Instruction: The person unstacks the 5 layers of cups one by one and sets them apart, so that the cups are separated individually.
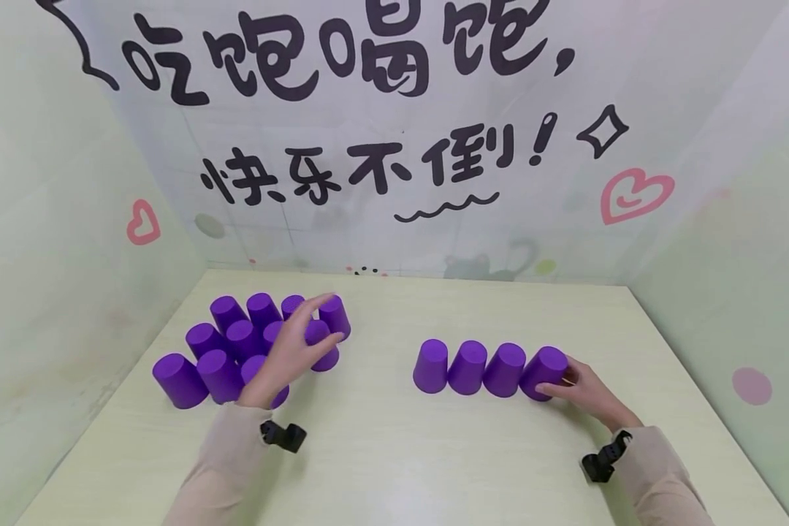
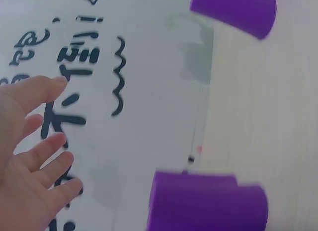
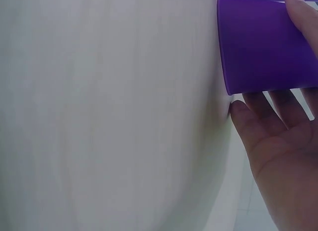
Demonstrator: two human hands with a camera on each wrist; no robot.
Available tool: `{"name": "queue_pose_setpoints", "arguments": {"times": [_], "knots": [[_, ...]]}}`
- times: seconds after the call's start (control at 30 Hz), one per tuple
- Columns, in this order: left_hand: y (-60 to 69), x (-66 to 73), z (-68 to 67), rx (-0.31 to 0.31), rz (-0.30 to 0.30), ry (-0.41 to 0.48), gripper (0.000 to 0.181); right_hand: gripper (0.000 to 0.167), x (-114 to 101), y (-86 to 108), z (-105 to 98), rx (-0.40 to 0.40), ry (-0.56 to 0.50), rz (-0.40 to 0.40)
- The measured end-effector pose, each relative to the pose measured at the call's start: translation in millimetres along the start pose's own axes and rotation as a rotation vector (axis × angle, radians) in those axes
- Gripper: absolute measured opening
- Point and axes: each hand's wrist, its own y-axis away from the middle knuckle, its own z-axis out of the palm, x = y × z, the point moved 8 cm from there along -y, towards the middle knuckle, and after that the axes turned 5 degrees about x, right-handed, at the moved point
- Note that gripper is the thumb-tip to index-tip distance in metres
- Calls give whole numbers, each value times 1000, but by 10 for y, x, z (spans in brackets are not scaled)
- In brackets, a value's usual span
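Four-sided rows aside, several purple cups stand upside down on the table. My right hand (image 1: pixel 588 391) grips the rightmost cup (image 1: pixel 544 369) of a short row, thumb on its near side and fingers around the far side. In the right wrist view that cup (image 3: pixel 268 47) lies between thumb and fingers, its rim by the tabletop. Over the left group of cups hovers my left hand (image 1: pixel 292 358), fingers spread and holding nothing. Nearest to it are a cup (image 1: pixel 335 318) at the group's back right and others partly hidden beneath it. The left wrist view shows this hand (image 2: pixel 35 146) apart from a cup (image 2: pixel 208 206).
The pale table (image 1: pixel 381 453) meets a printed back wall (image 1: pixel 368 241) with dark lettering, and side walls rise left and right. Three more upside-down cups (image 1: pixel 467 369) adjoin the gripped one. Each wrist wears a black camera mount (image 1: pixel 283 436).
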Motion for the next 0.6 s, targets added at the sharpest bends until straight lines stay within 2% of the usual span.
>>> {"name": "queue_pose_setpoints", "arguments": {"times": [0.17,0.23,0.4,0.5,0.6], "knots": [[-102,128,480,-98,-3,37,59,59,-16,14,4,-2,-2,3],[-110,160,676,-147,-25,52,59,59,-14,16,6,-5,-4,3],[-82,255,1154,-299,-15,63,59,58,0,8,4,1,-12,-10],[-67,266,1376,-372,-17,49,60,57,5,1,8,5,-20,-31],[-68,242,1526,-407,-39,30,61,56,10,-2,16,5,-23,-44]]}}
